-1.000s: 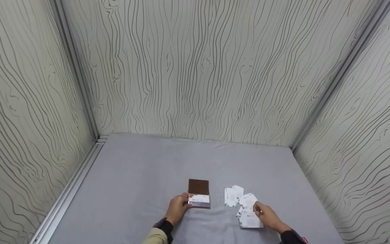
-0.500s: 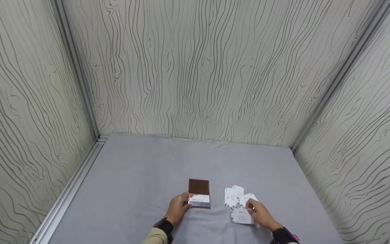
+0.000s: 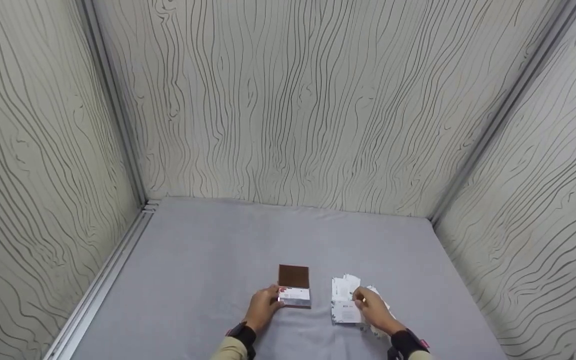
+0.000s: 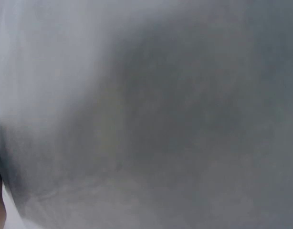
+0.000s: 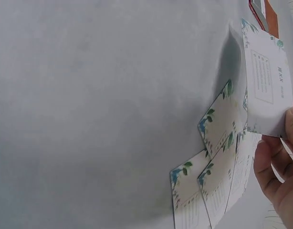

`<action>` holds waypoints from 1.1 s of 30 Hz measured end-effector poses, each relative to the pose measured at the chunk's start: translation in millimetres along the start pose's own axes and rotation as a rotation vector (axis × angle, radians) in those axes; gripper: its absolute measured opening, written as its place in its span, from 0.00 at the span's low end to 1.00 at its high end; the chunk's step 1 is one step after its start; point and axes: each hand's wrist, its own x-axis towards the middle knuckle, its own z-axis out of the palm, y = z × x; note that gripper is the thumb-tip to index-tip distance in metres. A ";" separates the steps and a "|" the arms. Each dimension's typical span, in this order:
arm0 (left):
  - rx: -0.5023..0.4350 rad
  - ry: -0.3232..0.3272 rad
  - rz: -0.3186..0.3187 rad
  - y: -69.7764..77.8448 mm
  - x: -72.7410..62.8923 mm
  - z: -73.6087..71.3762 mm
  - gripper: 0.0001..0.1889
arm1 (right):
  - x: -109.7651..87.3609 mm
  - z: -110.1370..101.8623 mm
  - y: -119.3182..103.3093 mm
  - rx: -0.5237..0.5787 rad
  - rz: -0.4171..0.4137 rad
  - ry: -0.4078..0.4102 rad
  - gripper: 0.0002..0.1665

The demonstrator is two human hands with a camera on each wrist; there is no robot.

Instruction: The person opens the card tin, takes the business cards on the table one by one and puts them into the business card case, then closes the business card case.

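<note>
My right hand pinches a white business card with printed leaves at its corners, thumb on top of one end. In the right wrist view this card is raised over several similar loose cards, which lie overlapped on the cloth. To the left, a brown card case lies with its lid folded back, and a stack of cards with a red print sits in its near half. My left hand grips the left side of the case, thumb at the near corner. The left wrist view shows mostly cloth.
A grey cloth covers the table, lightly wrinkled near the front. Wood-grain patterned panels stand behind and on both sides, with metal rails at the corners. More loose cards lie just beyond the held card.
My right hand has lifted the card off the loose ones and carried it left toward the case. The left hand and the case have stayed in place.
</note>
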 end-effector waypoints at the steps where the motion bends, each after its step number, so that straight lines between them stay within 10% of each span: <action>1: 0.000 0.001 -0.001 -0.3 0.1 0.2 0.13 | 1.5 1.1 -0.5 0.002 -0.014 0.008 0.08; 33: -0.003 0.010 0.010 0.8 0.6 -0.1 0.12 | 50.6 48.6 -38.4 0.008 -0.183 0.125 0.14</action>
